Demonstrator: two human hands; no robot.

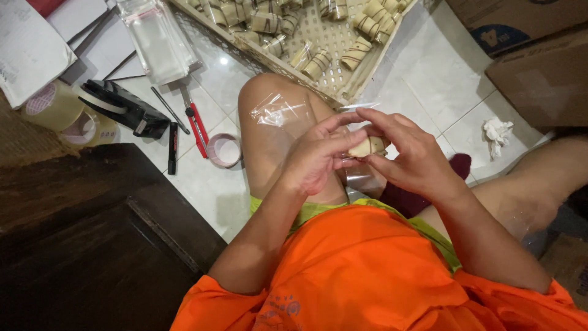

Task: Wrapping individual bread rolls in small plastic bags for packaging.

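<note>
Both my hands meet over my lap, above my raised knee. My left hand (318, 153) and my right hand (407, 150) together hold a small pale roll-shaped item (367, 146) and a clear plastic sleeve (361, 175) hanging below it. The fingers of both hands curl around the item, which is partly hidden. Another clear plastic sleeve (283, 110) lies on my knee.
A white perforated tray (331, 37) with several wrapped striped rolls sits on the tiled floor ahead. Left are a stack of clear bags (156, 40), tape rolls (55, 107), a tape ring (223, 150), a red-handled cutter (197, 122), a dark wooden piece (92, 239). Cardboard boxes (539, 67) and crumpled tissue (497, 132) are right.
</note>
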